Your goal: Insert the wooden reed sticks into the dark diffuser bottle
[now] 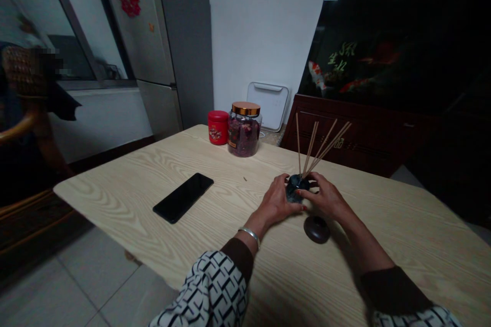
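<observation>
The left hand (pixel 274 203) and right hand (pixel 321 197) grasp a small dark glazed vessel (pixel 294 189) from opposite sides, fingers curled around its body. This balanced two-handed hold suits the piece, keeping it steady with the thin reed sticks (pixel 320 145) fanning upward from its mouth clear of the fingers. Dim light makes contact between the vessel and the pale woodgrain table (pixel 230 250) hard to confirm. A dark round lid (pixel 316 229) lies on the table just nearer the person. Farther left lies a black smartphone (pixel 183 197). Beyond stand a gold-lidded glass jar of dried petals (pixel 244 135) and a red tin (pixel 218 127), with a dark wooden cabinet (pixel 345 133) to the right.
</observation>
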{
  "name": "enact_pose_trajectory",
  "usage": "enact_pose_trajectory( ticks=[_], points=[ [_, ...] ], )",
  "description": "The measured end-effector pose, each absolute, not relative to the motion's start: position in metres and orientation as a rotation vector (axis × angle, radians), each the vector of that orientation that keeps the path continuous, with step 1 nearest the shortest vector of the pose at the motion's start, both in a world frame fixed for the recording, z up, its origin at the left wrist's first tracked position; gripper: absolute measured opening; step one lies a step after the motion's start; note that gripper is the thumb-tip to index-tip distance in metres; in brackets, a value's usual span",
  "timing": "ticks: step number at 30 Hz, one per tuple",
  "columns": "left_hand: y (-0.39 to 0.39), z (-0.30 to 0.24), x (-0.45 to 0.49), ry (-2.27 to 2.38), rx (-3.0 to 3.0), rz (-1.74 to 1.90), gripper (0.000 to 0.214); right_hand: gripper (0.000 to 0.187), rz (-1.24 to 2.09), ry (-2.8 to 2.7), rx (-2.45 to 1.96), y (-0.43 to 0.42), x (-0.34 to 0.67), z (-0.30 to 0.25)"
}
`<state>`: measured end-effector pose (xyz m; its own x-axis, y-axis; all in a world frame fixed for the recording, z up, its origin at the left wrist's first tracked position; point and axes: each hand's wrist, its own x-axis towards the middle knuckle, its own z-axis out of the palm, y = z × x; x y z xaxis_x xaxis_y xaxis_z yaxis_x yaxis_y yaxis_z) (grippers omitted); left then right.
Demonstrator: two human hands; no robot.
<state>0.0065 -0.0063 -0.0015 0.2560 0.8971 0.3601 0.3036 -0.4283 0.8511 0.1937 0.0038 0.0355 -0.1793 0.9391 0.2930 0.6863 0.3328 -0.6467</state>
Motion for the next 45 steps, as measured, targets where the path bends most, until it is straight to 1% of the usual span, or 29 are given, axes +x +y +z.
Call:
enact_pose_trajectory(
  ticks=[2,7,12,14,16,18,19,22,24,28,30,32,35,42,45],
  points=[
    [-0.004,-0.006,0.007,1.097,1.866,1.183,0.095,0.042,0.483,-1.908,-1.406,0.018,0.200,0.034],
    [0.000,-0.013,0.008,1.135,1.805,1.190,0.071,0.046,0.438,-1.881,-1.391,0.044,0.210,0.031],
    [0.002,-0.012,0.005,1.113,1.732,1.177,0.049,0.061,0.425,-1.690,-1.428,0.027,0.212,0.017],
    [0.001,-0.012,0.004,1.115,1.690,1.187,0.041,0.055,0.497,-1.516,-1.505,0.007,0.216,0.007],
    [-0.004,-0.009,0.003,1.104,1.574,1.215,0.037,0.044,0.652,-1.316,-1.538,-0.015,0.220,0.000],
    [-0.011,0.000,0.000,1.023,1.406,1.204,0.042,0.039,0.826,-1.148,-1.496,-0.038,0.222,0.006],
    [-0.016,0.009,-0.002,0.954,1.331,1.183,0.048,0.041,0.906,-1.093,-1.438,-0.049,0.223,0.015],
    [-0.032,0.051,-0.012,0.667,1.184,1.158,0.070,0.057,1.085,-1.033,-1.115,-0.076,0.220,0.066],
    [-0.042,0.090,-0.019,0.422,1.095,1.186,0.079,0.065,1.146,-1.049,-0.833,-0.089,0.215,0.113],
    [-0.062,0.171,-0.030,0.022,1.014,1.260,0.080,0.068,1.132,-1.128,-0.493,-0.109,0.203,0.204],
    [-0.070,0.201,-0.034,-0.102,1.004,1.298,0.081,0.068,1.062,-1.181,-0.422,-0.117,0.197,0.235],
    [-0.076,0.219,-0.036,-0.192,0.988,1.342,0.085,0.068,0.983,-1.233,-0.396,-0.124,0.191,0.254],
    [-0.081,0.219,-0.038,-0.281,0.942,1.374,0.090,0.069,0.949,-1.277,-0.369,-0.130,0.184,0.256],
    [-0.075,0.148,-0.029,-0.224,0.820,1.277,0.090,0.076,1.230,-1.103,-0.221,-0.123,0.176,0.191],
    [-0.069,0.137,-0.025,-0.225,0.803,1.262,0.091,0.078,1.259,-1.087,-0.203,-0.117,0.177,0.179]
  ],
)
